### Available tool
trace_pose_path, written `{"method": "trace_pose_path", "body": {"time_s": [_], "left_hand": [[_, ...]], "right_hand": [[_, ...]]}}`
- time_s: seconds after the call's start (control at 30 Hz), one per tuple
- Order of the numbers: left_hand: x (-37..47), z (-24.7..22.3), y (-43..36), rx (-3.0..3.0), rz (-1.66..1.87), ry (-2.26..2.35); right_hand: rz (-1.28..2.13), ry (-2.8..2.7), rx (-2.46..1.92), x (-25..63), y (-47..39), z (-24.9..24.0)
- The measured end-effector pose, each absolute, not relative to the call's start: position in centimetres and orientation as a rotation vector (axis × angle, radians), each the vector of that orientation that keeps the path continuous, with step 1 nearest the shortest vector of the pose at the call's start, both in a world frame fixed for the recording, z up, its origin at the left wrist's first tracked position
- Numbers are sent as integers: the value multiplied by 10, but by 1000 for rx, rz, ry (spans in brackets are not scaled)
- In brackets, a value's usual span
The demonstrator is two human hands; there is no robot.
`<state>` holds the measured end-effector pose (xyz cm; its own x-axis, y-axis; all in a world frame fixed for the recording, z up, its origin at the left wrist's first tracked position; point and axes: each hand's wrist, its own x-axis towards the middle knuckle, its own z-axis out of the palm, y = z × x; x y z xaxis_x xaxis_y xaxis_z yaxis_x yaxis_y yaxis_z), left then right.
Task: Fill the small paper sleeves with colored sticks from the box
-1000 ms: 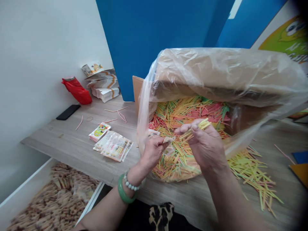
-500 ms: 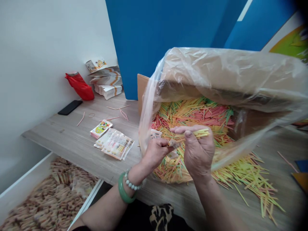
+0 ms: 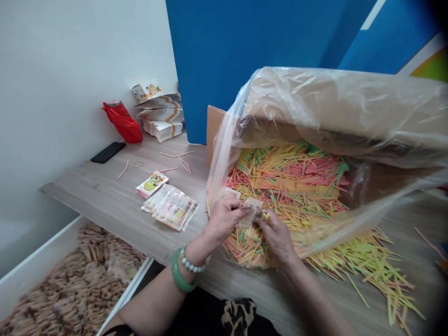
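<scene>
Between my two hands is a small clear packet, over the colored sticks in a plastic-lined cardboard box. My left hand pinches the packet's left side between thumb and fingers. At its right edge is my right hand, closed round a small bundle of yellow sticks whose ends show at the fingers. The rest of the bundle is hidden by the hand. Left of the box lie a fanned pile of clear printed packets and a stack of colorful cards.
A black phone, a red bag and stacked folded cartons stand by the wall. Loose yellow sticks spill over the table at right. A white bin of filled packets sits below left.
My right hand has turned and lowered, bringing the yellow sticks from above the palm to the packet's edge. My left hand still pinches the packet. The whole view has shifted slightly.
</scene>
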<state>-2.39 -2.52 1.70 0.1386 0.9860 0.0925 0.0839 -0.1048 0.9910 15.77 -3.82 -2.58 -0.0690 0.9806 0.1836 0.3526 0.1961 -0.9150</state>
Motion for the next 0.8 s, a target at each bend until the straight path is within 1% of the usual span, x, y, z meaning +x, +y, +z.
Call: {"method": "trace_pose_path", "body": {"time_s": [0.07, 0.17, 0.23, 0.37, 0.5, 0.6, 0.8], "left_hand": [[-24, 20, -27, 1352, 1134, 1147], [-25, 24, -29, 1340, 1104, 1161], [-25, 26, -31, 1360, 1050, 1169], [-19, 28, -33, 1357, 970, 1235], [-8, 26, -34, 1268, 972, 1316], [-5, 28, -35, 1222, 912, 1315], [-8, 40, -38, 1248, 857, 1298]], "right_hand": [[898, -1623, -1355, 160, -37, -33], [881, -1522, -1288, 164, -33, -24], [877, -1373, -1190, 166, -31, -6], [917, -1143, -879, 159, -31, 46], [933, -1122, -660, 138, -35, 81], [852, -1172, -631, 122, -37, 83], [734, -1202, -683, 113, -34, 66]]}}
